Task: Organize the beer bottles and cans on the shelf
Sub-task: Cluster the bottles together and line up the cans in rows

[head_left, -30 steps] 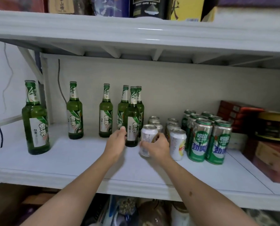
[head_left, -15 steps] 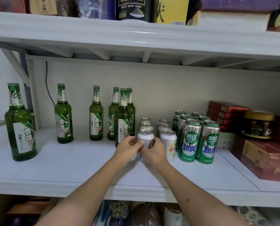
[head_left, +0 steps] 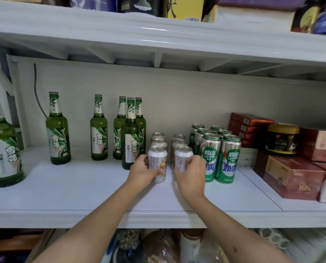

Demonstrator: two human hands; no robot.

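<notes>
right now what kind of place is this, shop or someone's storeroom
Probably a home storeroom or small shop's stock shelf; I can't tell which. White shelving holds green beer bottles, green beer cans and red gift boxes, with no price tags visible. Both hands grip white cans.

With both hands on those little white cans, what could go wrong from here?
The left hand works right beside a tall green glass bottle; a nudge might topple it into the two behind. The right hand, gripping its short white can, sits against the tall green-and-silver cans and could push them askew.
</notes>
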